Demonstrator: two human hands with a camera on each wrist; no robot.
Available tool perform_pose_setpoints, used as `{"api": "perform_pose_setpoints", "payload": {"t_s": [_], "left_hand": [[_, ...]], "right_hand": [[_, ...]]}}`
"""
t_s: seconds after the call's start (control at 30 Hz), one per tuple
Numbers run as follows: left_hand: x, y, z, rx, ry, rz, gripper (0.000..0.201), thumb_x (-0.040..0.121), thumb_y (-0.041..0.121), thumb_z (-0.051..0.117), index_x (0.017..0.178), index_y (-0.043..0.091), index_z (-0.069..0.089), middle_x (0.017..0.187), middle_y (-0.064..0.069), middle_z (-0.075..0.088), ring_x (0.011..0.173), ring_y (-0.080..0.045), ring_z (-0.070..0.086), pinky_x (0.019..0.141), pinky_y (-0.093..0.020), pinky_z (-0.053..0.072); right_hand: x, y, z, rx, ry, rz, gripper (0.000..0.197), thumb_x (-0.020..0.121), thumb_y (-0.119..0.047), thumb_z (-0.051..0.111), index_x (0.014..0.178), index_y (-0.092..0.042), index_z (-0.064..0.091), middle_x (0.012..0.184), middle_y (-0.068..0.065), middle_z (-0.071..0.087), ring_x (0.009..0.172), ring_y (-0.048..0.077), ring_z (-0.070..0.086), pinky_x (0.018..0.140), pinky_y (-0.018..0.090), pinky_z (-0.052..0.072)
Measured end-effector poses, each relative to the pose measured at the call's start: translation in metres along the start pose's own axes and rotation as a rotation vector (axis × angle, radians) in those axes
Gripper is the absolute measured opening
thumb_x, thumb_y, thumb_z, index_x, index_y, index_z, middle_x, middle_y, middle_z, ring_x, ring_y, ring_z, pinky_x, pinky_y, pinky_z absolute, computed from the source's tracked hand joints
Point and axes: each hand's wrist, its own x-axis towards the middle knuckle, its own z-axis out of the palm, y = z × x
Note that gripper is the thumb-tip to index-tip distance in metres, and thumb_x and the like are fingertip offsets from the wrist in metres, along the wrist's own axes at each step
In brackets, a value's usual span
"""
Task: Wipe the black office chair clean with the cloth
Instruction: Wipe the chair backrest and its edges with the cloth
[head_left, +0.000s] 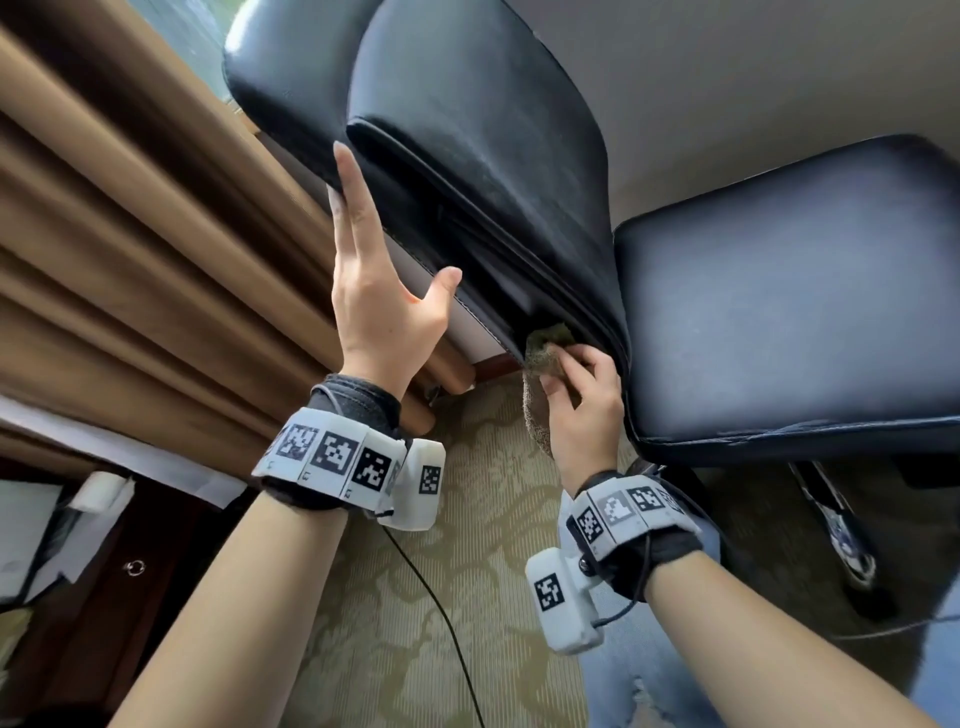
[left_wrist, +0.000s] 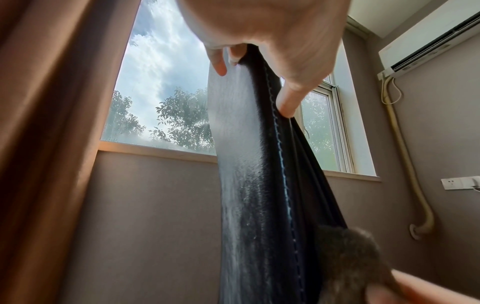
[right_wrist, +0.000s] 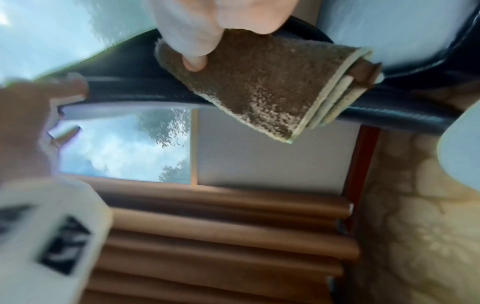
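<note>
Bare forearms, black wrist straps (head_left: 658, 553) carrying white marker-printed camera blocks (head_left: 563, 597)

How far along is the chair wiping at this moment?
Mid-job. The right hand grips the cloth at the crease where the chair's backrest meets the seat, while the left hand steadies the backrest edge. Nothing looks clearly finished; the backrest looks dusty.

Black office chair (head_left: 483, 171), glossy and dusty; folded brown cloth (head_left: 545, 345) pressed against its backrest's lower edge.
</note>
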Motion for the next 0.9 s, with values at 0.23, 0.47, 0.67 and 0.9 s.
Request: {"api": "perform_pose_setpoints", "payload": {"t_s": [0.23,0.47,0.67,0.9], "left_hand": [[-0.001,-0.002,-0.001,0.004,-0.006,0.035,0.101,0.07,0.008,0.075,0.141,-0.017,0.008,0.151,-0.029,0.015,0.139,-0.044,0.018,0.102,0.003,0.006],[-0.002,0.0,0.004,-0.035,-0.022,-0.044,0.099,0.072,0.01,0.071,0.142,-0.014,0.006,0.152,-0.027,0.012,0.141,-0.038,0.015,0.111,-0.039,0.029],[-0.022,-0.004,0.024,-0.179,0.001,-0.123,0.096,0.075,0.011,0.067,0.144,-0.011,0.004,0.153,-0.026,0.006,0.143,-0.037,0.013,0.111,-0.055,0.023],[-0.048,-0.004,0.054,-0.254,-0.029,-0.231,0.103,0.075,0.014,0.071,0.142,-0.012,-0.002,0.153,-0.028,0.007,0.141,-0.034,0.02,0.113,-0.049,0.024]], "right_hand": [[0.018,-0.068,0.013,0.14,0.021,-0.156,0.029,0.08,-0.004,0.061,0.109,-0.002,0.067,0.104,0.007,0.058,0.096,0.023,0.053,0.091,0.003,0.031],[0.004,-0.019,0.008,0.04,0.03,-0.029,0.028,0.081,-0.007,0.061,0.107,-0.001,0.068,0.104,0.012,0.06,0.094,0.022,0.051,0.089,-0.001,0.026],[-0.003,0.016,-0.02,0.107,0.067,0.303,0.025,0.086,-0.003,0.061,0.111,0.001,0.065,0.108,0.007,0.059,0.098,0.011,0.052,0.088,0.008,0.036],[-0.016,0.044,-0.041,0.046,0.159,0.55,0.029,0.088,-0.007,0.058,0.116,-0.003,0.063,0.116,0.011,0.06,0.109,0.022,0.056,0.097,0.025,0.039]]}}
